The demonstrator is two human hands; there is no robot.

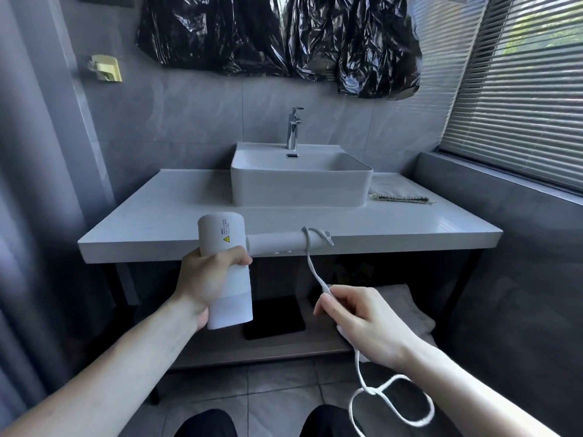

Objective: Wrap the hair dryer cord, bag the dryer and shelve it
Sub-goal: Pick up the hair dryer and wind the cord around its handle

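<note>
A white hair dryer (220, 234) is held in the air in front of the vanity counter, its barrel upright and its handle (274, 242) pointing right. My left hand (208, 279) grips the barrel. The white cord (315, 269) makes one or two turns around the handle's end, then drops to my right hand (356, 320), which pinches it. Below that hand the cord hangs in loose loops (391, 402) toward the floor. A beige cloth bag (399, 192) lies flat on the counter right of the sink.
A white basin (299, 181) with a chrome tap (294, 127) sits on the counter (142, 216). Under it is a lower shelf (252, 345) with a black scale (274, 316) and folded towels (407, 307). Black plastic covers the mirror; blinds are on the right.
</note>
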